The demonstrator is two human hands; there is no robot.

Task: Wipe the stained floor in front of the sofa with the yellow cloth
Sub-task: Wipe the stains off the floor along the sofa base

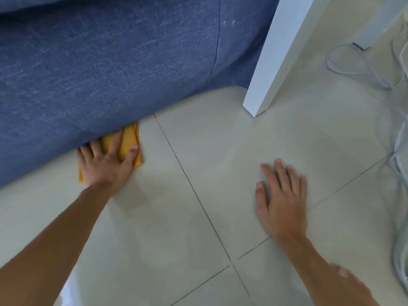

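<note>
Yellow cloth (129, 140) lies flat on the tiled floor (220, 140) right at the foot of the blue sofa (110, 62), its far edge tucked just under the hanging upholstery, which suggests the wiping is reaching the strip where floor and sofa meet. The left hand (103, 164) is spread open on top of it, palm down and fingers (133, 150) splayed, pressing rather than gripping; that flat hold likely gives even pressure and lets the cloth slide without bunching. The right hand (281, 197) is also open and flat, resting on a bare tile well apart from the cloth, holding nothing; it probably props the person's weight while they lean low. A white furniture leg (271, 69) stands beside the sofa's corner, and pale cables (397, 162) trail along the right edge of the floor, clear of the wiping area. No distinct stain can be made out on the glossy tiles. No brand, label or writing is readable anywhere.
</note>
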